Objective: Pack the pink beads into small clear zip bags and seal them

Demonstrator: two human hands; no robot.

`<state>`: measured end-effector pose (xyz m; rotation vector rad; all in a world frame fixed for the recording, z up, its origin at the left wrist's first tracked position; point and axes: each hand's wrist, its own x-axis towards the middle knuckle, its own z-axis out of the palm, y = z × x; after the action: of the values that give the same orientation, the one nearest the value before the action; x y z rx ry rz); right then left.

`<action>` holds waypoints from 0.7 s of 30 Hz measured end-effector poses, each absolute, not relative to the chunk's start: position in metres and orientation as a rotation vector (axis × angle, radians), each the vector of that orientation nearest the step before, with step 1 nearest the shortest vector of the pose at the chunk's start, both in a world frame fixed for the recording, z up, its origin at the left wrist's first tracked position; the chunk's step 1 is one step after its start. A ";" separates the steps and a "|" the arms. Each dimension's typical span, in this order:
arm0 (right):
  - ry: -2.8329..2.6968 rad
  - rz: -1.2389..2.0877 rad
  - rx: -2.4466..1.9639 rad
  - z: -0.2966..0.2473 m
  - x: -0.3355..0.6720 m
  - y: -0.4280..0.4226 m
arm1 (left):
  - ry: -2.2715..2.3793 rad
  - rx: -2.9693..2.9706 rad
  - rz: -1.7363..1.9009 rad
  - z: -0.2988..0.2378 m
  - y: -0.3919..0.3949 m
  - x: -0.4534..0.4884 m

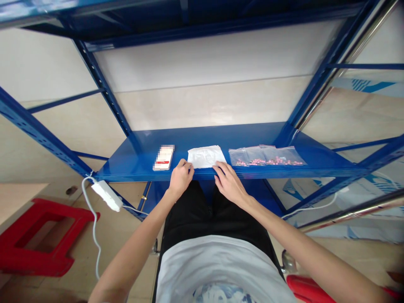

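Observation:
A flat, slightly wrinkled white bag lies on the blue shelf near its front edge. At the bag's front left corner is my left hand, fingers curled and thumb and index closed on the corner. My right hand rests with outstretched fingers at the front right corner, its fingertips touching the bag. To the right, several clear zip bags with small pink pieces lie overlapping in a row. Left of the white bag sits a white rectangular stack with a red stripe, partly blurred out.
A white power strip with a cable hangs at the shelf's left post. On the floor to the left stands a red stool. An upper blue shelf spans overhead. Wrapped panels are at the right.

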<state>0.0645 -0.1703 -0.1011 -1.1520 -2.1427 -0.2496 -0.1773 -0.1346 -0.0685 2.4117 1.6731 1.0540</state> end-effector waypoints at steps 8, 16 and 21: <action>-1.858 -0.357 -1.322 -0.063 0.108 -0.153 | 1.499 2.380 1.217 -0.064 -0.138 -0.164; -1.664 -0.365 -1.685 -0.062 0.169 -0.142 | 1.251 2.595 0.835 -0.035 -0.137 -0.062; -1.745 -0.308 -1.750 -0.070 0.165 -0.144 | 1.360 2.634 0.613 -0.033 -0.126 -0.014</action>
<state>0.1648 -0.1436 -0.0697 -1.7503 -1.7453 -0.3075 -0.0135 -0.1262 -0.0332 2.6336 1.3603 0.6133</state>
